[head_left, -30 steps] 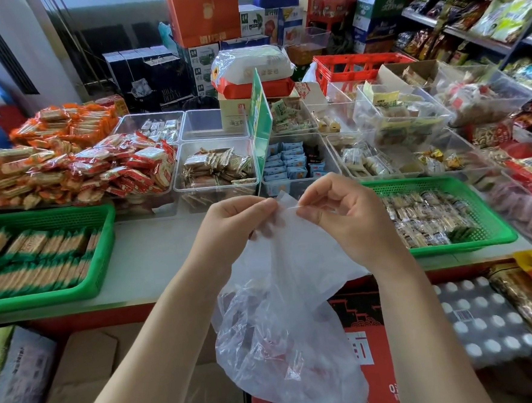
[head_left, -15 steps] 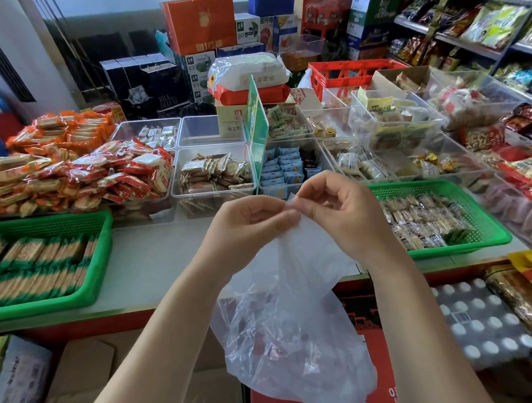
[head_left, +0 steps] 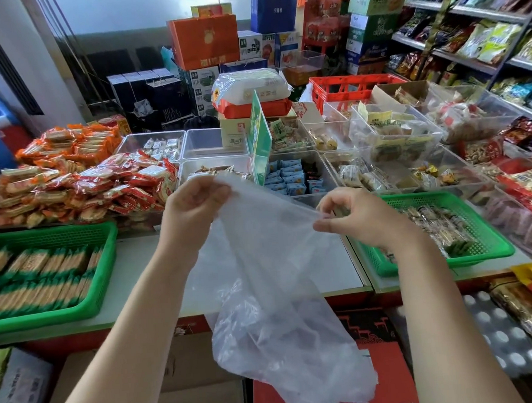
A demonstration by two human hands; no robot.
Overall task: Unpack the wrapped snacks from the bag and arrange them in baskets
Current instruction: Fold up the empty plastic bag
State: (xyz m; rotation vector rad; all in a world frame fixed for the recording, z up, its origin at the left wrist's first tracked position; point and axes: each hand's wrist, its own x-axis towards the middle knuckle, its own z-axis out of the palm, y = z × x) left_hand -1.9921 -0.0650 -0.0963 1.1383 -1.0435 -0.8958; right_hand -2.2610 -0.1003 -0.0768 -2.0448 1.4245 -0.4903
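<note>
A person stood at a shop desk (head_left: 263,264) with a clear plastic bag (head_left: 274,295) held up between both hands, its mouth spread wide and its body hanging below the desk edge. The left hand (head_left: 192,206) gripped one side of the rim in curled fingers; the right hand (head_left: 354,220) pinched the other side. The bag looked nearly empty, though the film was too hazy to tell. Green baskets (head_left: 470,256) of wrapped snacks (head_left: 433,224) flanked the hands. To do this step well, the rim should stay taut and level over the desk, so that anything left slides out rather than spills.
</note>
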